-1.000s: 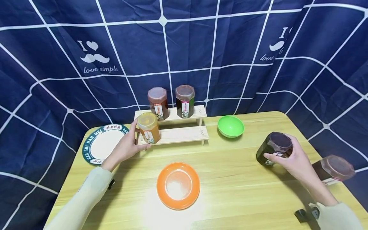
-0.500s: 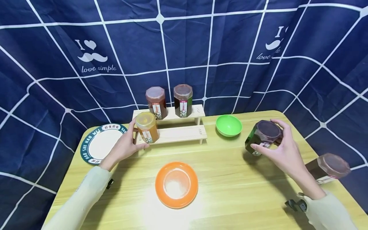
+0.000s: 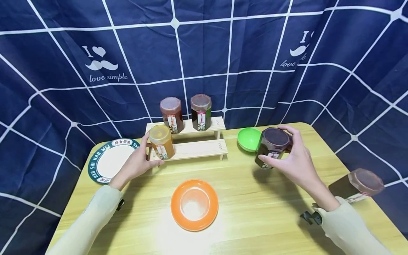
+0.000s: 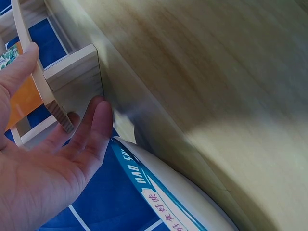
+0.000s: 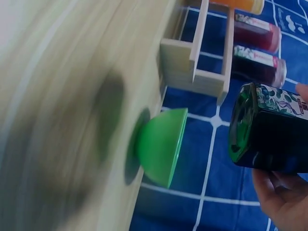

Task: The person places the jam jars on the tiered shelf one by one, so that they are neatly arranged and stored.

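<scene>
One dark blue curtain with white grid lines behind everything; left white print reads "I", heart, moustache, "love simple".

Left to right on the wood-grain table: white round plate with dark green rim, lettered "HAO SHI HAO WEI" plus "好食好味". Left hand: thumb and fingers spread around the left end of the two-tier pale wooden shelf; can't tell whether they grip.

Orange-filled faceted jar with yellow lid stands there on the lower tier; label white with red top block, small text unreadable. Upper tier: reddish-brown faceted jar, red-topped label; then dark faceted jar with green tint, magenta-topped label. Orange round plate in front. Green round bowl right of shelf.

Near-black faceted jar with purplish lid: gripped by right hand, thumb in front, fingers behind, roughly upright, raised off table near bowl. Base shows green; label has leafy drawing, text unreadable. Far right: brownish faceted jar, partly hidden by the right forearm.
</scene>
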`<state>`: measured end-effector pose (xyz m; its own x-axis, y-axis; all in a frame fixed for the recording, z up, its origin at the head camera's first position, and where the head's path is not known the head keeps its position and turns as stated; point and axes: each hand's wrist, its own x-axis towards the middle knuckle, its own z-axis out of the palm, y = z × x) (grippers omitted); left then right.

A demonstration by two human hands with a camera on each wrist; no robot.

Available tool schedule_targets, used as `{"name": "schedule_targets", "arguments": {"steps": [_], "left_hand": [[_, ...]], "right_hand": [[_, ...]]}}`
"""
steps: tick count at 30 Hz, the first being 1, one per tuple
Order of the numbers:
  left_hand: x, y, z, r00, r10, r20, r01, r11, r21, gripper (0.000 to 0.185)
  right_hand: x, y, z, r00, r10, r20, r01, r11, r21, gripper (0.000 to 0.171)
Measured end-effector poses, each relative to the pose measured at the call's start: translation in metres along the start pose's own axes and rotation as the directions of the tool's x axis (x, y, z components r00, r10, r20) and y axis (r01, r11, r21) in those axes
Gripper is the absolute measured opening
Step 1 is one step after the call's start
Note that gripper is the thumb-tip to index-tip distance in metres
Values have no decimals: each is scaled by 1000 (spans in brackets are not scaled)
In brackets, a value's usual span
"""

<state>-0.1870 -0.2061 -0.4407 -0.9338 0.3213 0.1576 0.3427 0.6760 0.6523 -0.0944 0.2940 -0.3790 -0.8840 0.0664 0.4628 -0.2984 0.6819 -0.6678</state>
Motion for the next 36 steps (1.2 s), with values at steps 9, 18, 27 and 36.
{"name": "schedule_targets", "arguments": {"steps": [9, 18, 27, 36], "left_hand": [[1, -1, 0, 1000, 8, -8, -8, 1000, 0, 122], [3, -1, -2, 1000, 16, -5, -16, 1000, -9, 120], [3, -2, -4, 1000, 13, -1, -13, 1000, -2, 119], [1, -2, 0, 1000, -2, -7, 2, 1000, -8, 121]], "right_hand": [[12, -18, 31, 997, -36, 63, 33, 998, 46, 106], [23, -28, 74, 991, -71, 111, 58, 992, 114, 108], [29, -46, 113, 977, -121, 177, 85, 976, 199, 106], [41, -63, 154, 974, -116, 193, 64, 965, 256, 103]]}}
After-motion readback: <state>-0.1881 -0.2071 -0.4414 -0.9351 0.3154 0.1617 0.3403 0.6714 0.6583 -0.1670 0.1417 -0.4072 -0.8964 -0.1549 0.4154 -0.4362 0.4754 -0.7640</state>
